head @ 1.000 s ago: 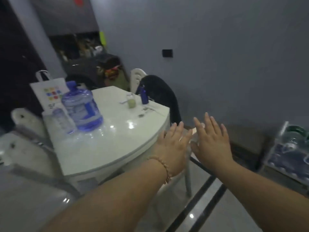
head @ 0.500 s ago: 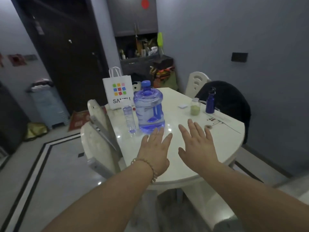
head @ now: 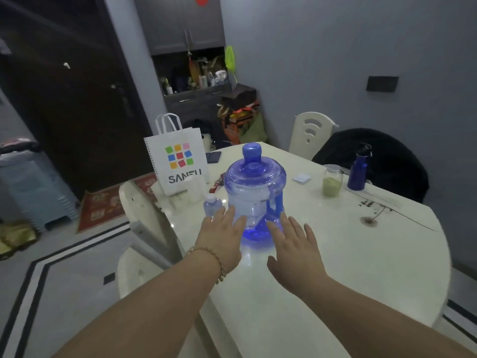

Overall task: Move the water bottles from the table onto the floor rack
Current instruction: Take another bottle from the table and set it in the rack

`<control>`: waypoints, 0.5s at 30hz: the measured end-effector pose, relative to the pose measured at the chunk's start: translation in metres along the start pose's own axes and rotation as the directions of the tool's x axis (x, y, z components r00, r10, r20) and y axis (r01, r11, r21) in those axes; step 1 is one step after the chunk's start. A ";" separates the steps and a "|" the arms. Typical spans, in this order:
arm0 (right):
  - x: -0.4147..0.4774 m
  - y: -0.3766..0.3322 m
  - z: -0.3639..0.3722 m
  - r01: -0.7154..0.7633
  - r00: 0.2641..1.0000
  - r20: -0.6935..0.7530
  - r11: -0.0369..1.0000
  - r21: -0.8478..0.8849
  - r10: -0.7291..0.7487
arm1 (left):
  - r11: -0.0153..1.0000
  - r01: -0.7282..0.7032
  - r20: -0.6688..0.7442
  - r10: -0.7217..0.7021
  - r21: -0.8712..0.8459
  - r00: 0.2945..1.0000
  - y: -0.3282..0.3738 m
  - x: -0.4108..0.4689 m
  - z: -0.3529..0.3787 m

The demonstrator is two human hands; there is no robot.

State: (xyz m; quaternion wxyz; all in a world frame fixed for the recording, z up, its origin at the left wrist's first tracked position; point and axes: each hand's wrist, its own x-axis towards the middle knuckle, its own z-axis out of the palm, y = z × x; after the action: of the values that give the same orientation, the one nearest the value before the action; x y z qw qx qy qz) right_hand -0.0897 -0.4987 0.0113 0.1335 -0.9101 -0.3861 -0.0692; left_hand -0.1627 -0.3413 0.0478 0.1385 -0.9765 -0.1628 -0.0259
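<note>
On the cream, marble-patterned table (head: 348, 267), near its left edge, one large blue translucent water jug (head: 254, 192) stands upright with its blue cap on and a moulded handle on its right flank. One small clear water bottle (head: 212, 205) with a pale cap stands just beside the jug on its left, partly hidden by the left hand's fingertips. Left hand (head: 222, 241), wearing a beaded bracelet (head: 216, 262) at the wrist, is spread flat with fingers extended toward the jug's lower left side; whether the fingertips touch the jug or the small bottle cannot be told, and it grips nothing. Right hand (head: 294, 250) is likewise open, palm down, fingers splayed just before the jug's lower right side, holding nothing. Behind the jug stands one white paper carrier bag (head: 178, 158) printed with nine coloured squares and lettering that reads "SANFU", the last letters partly cut off. Farther right on the table are one glass jar (head: 332, 180) holding pale green contents, one dark blue metal flask (head: 358, 169), one small white pad (head: 301, 178) and one dark phone-like object (head: 213, 157). Three cream chairs are visible: two (head: 147, 218) at the left side, one (head: 309, 133) at the far side. The floor rack is out of view.
</note>
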 end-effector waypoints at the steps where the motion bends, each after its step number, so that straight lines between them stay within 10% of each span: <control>1: 0.014 -0.011 0.012 -0.027 1.000 0.001 1.000 -0.001 0.027 | 1.000 -0.015 0.014 0.015 0.005 1.000 -0.019 0.018 0.011; 9: 0.088 -0.071 0.074 -0.237 0.971 0.007 0.971 -0.016 0.237 | 0.970 0.063 0.026 -0.059 -0.233 0.998 -0.118 0.137 0.076; 15: 0.129 -0.094 0.089 -0.253 0.967 -0.034 0.967 0.009 0.253 | 0.704 0.141 0.250 0.053 -0.696 0.967 -0.138 0.171 0.124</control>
State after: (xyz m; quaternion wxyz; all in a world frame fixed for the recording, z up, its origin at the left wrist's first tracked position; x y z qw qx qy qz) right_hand -0.0658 -0.3214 -0.0267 0.1499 -0.9503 -0.2646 -0.0664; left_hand -0.0457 -0.1280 -0.0187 -0.2693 -0.9454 -0.1801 0.0341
